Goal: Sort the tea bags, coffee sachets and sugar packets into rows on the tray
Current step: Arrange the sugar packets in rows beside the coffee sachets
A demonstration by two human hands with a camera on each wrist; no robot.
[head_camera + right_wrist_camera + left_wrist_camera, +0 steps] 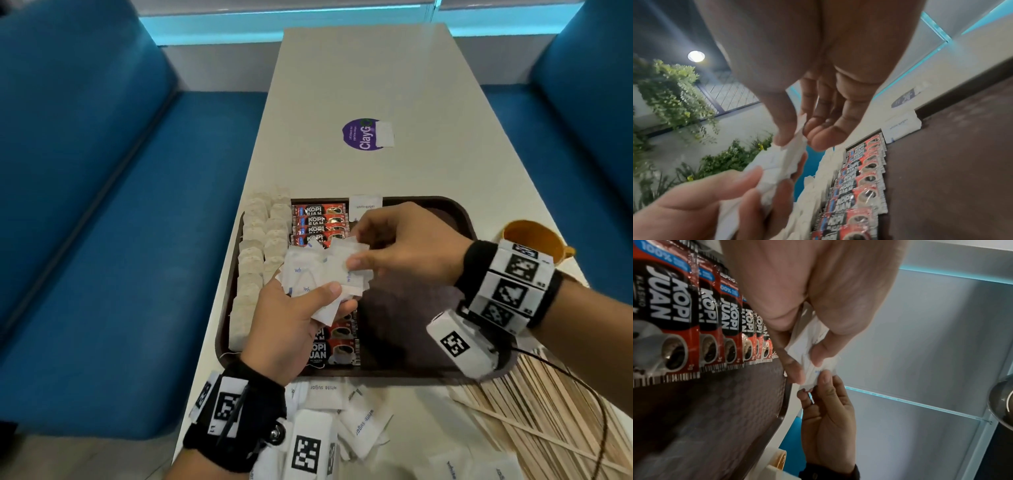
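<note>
A dark brown tray (438,209) lies on the white table. Beige tea bags (255,246) fill its left side in two columns. Red and black coffee sachets (320,221) run in a row beside them, also visible as coffee sachets (682,324) and coffee sachets (861,186). One white sugar packet (365,205) lies at the tray's far edge. My left hand (294,318) grips a bunch of white sugar packets (308,277) above the tray. My right hand (394,250) pinches one packet (797,142) at the top of that bunch.
More white sugar packets (363,419) lie loose on the table in front of the tray. Wooden stir sticks (534,404) are spread at the near right. An orange cup (534,240) stands right of the tray. A purple sticker (363,133) marks the table's middle. Blue bench seats (120,240) flank the table.
</note>
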